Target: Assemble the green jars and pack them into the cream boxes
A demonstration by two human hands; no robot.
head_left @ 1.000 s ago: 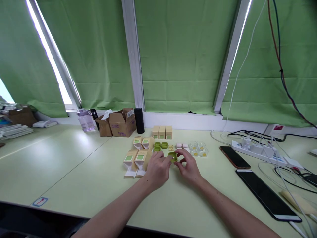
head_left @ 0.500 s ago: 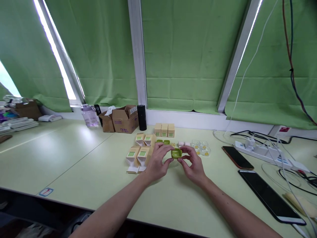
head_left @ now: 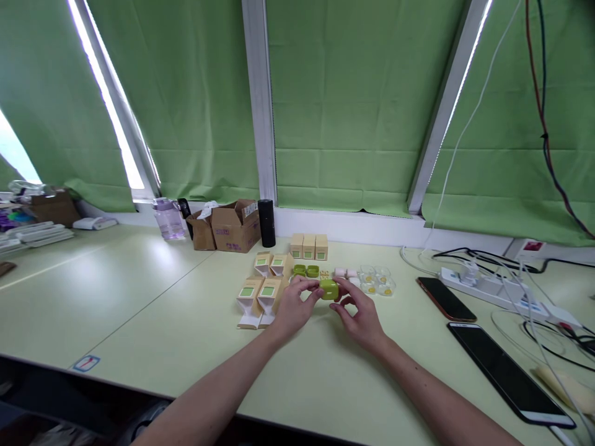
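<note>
Glossy green, rounded-square plastic container (head_left: 330, 289) is held above the pale green tabletop (head_left: 325, 384), between the fingers of both my hands. Left hand (head_left: 296, 305), at its eight o'clock: thumb and forefinger clamped on the nine-o'clock side. Right hand (head_left: 360, 313), at four o'clock: forefinger at the three-o'clock edge, thumb lower; whether these fingers grip, I can't make out. I see two similar green containers (head_left: 313, 271) at ten o'clock.
</note>
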